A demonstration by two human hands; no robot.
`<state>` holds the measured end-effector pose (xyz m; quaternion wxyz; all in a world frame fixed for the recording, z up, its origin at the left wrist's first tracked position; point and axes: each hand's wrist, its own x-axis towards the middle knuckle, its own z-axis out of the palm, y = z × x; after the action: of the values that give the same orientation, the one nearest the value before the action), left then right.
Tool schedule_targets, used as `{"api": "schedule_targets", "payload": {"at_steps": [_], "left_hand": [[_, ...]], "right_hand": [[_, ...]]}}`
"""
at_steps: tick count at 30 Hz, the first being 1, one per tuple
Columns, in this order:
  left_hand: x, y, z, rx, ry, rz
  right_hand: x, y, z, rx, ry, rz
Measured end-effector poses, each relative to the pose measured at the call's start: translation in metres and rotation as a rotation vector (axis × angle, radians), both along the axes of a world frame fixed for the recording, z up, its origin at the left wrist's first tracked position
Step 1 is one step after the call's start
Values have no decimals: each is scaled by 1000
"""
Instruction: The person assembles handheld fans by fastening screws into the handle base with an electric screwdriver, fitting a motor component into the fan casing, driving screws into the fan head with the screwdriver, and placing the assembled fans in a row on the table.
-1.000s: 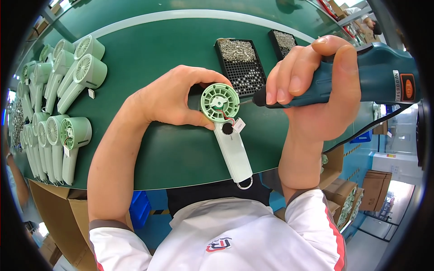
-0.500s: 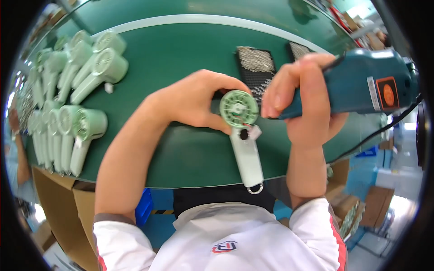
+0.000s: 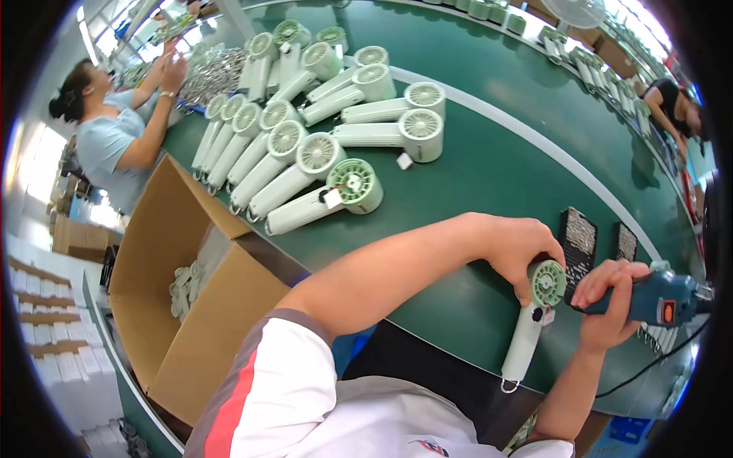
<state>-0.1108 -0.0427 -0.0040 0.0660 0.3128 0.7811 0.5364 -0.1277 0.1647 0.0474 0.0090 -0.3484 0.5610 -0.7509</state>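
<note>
My left hand (image 3: 519,248) is closed around the round head of a pale green handheld fan (image 3: 523,347). Its handle points toward the table's near edge and ends in a metal ring. The fan's open face is turned up, showing green ribs, and a small white tag or connector hangs by its neck. In my right hand (image 3: 608,305) is a teal electric screwdriver (image 3: 647,296) with a black cord, its front end pointing at the fan head. Whether the tip touches the fan is hidden by my fingers. Just beyond lies a black tray of small screws (image 3: 580,232).
A second black tray (image 3: 626,243) sits farther right. Several pale green fans (image 3: 286,137) lie in rows to the left. Below them stands an open cardboard box (image 3: 156,282) with white parts inside. Co-workers (image 3: 114,130) are at the far left and far right.
The head view has swung left, bringing the fan rows, the box and a co-worker into sight. My hands keep hold of the fan and the screwdriver, now at the right of the picture.
</note>
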Motion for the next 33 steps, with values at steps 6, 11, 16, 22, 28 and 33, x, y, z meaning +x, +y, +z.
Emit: {"api": "schedule_targets", "payload": {"at_steps": [6, 11, 16, 22, 28, 33], "left_hand": [[-3, -4, 6, 98, -69, -32], [4, -3, 22, -2, -53, 77], [2, 0, 14, 2, -176, 37], [6, -1, 15, -3, -98, 17], [7, -3, 8, 17, -107, 30], [9, -3, 7, 43, -107, 49]], "right_hand": [[-9, -9, -6, 165, 161, -91], [-11, -19, 19, 71, 263, -189], [17, 22, 64, -120, -343, -395], [9, 116, -6, 766, -516, -620], [15, 116, -44, 1382, 106, -945], [20, 105, -46, 1548, 94, -947]]}}
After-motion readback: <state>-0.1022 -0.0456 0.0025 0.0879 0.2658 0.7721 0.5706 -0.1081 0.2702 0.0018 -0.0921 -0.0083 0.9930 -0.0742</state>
